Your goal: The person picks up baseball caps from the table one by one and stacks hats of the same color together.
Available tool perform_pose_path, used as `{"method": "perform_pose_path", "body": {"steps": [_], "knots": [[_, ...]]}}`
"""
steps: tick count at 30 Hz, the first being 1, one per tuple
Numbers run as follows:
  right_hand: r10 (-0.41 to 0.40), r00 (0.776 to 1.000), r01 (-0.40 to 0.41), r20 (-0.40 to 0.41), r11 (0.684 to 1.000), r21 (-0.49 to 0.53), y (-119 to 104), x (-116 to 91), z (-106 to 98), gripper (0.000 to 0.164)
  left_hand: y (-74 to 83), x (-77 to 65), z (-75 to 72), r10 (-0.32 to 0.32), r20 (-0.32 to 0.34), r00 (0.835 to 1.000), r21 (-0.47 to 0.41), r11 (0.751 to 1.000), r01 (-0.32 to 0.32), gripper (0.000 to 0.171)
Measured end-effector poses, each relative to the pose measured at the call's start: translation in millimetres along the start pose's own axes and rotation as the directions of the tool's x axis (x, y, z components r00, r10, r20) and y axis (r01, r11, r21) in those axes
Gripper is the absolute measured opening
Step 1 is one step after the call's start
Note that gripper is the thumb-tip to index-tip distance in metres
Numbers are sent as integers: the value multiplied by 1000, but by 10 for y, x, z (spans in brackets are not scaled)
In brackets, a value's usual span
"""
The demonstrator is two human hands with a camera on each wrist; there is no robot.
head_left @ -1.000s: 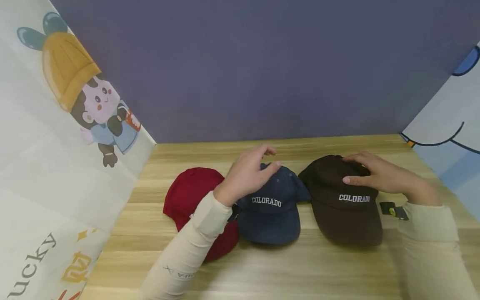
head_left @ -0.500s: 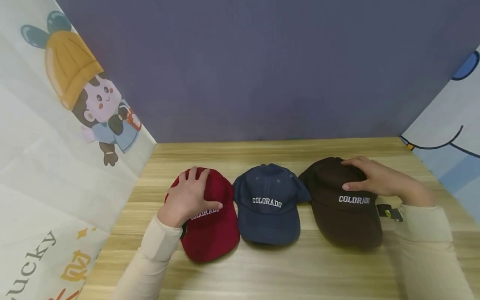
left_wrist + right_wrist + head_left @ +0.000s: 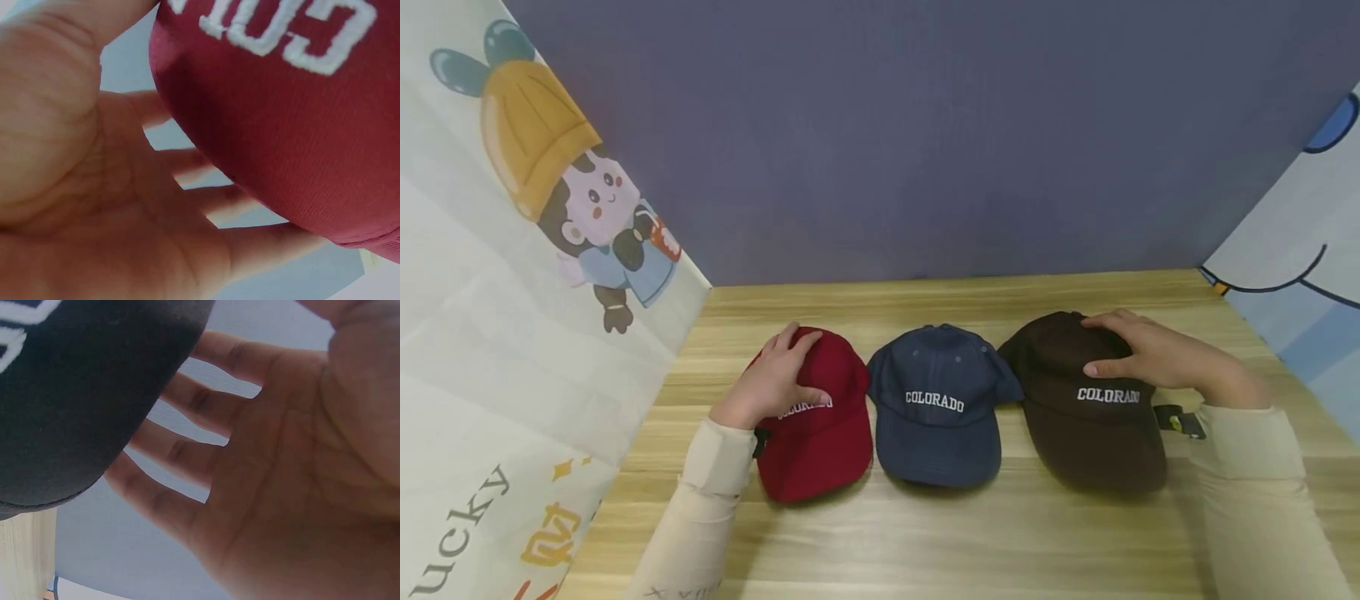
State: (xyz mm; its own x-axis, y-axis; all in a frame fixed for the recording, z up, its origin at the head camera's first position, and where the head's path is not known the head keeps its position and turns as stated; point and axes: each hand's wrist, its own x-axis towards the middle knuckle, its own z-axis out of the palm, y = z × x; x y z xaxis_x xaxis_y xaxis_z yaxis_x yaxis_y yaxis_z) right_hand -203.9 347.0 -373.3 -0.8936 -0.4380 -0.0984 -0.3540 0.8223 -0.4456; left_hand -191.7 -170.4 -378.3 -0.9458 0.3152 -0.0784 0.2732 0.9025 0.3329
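Note:
Three baseball caps lie in a row on the table in the head view, brims toward me. My left hand rests on the left side of the red cap, thumb over its lettering and spread fingers on the crown. In the left wrist view those fingers reach behind the red cap, nearly straight. A navy blue cap marked COLORADO sits in the middle, untouched. On the right, my right hand touches the crown of the dark brown cap. Its fingertips pass behind the brown cap in the right wrist view.
The caps lie on a wood-grain tabletop. A plain grey-purple panel stands along the back. Printed white side walls rise at left and right. The brown cap's left edge meets the blue cap's side.
My left hand has gone from above the blue cap to the red one at left. The red cap has shifted slightly away from me. My right hand stays on the brown cap.

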Motion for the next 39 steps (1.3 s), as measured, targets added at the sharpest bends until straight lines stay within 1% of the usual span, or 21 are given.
{"method": "perform_pose_path", "body": {"steps": [2, 5, 9, 12, 18, 22, 27, 30, 33, 35, 37, 39], "knots": [[10, 1000, -10, 3, 1000, 6, 8, -12, 7, 77, -12, 40, -9, 16, 9, 1000, -14, 1000, -15, 99], [7, 1000, -7, 1, 1000, 13, 13, -39, 22, 76, -6, 86, -17, 23, 28, 999, -33, 999, -22, 99], [0, 1000, 0, -9, 1000, 13, 18, -63, 37, 75, 7, 124, -29, 4, 55, 998, -42, 999, -2, 100], [14, 1000, -14, -3, 1000, 26, 12, -80, 39, 76, 16, 140, -39, -8, 72, 997, -40, 999, 11, 101], [16, 1000, -16, -6, 999, 36, 6, -104, 39, 77, 31, 154, -52, 9, 69, 998, -31, 999, -7, 100], [10, 1000, -9, -14, 999, 32, 9, -101, 37, 75, 35, 155, -79, 23, 49, 999, -38, 999, -21, 93], [10, 1000, -9, -22, 1000, 21, 0, -91, 30, 72, 50, 158, -121, 32, -13, 999, -54, 998, -32, 78], [8, 999, -8, -34, 1000, 15, -19, -93, 26, 69, 56, 174, -139, 51, -62, 997, -45, 998, -54, 72], [-13, 997, 14, -74, 1000, 10, -50, -79, 28, 64, 68, 210, -152, 79, -107, 991, -30, 996, -83, 65], [-21, 994, 22, -104, 1000, 8, -97, -64, 28, 62, 74, 234, -154, 80, -136, 988, -24, 996, -84, 62], [-28, 990, 29, -137, 1000, 6, -168, -38, 27, 60, 69, 254, -148, 86, -186, 979, -14, 996, -90, 59], [-22, 985, 24, -173, 1000, 9, -271, -15, 24, 58, 60, 268, -135, 94, -248, 964, 5, 995, -95, 57]]}}
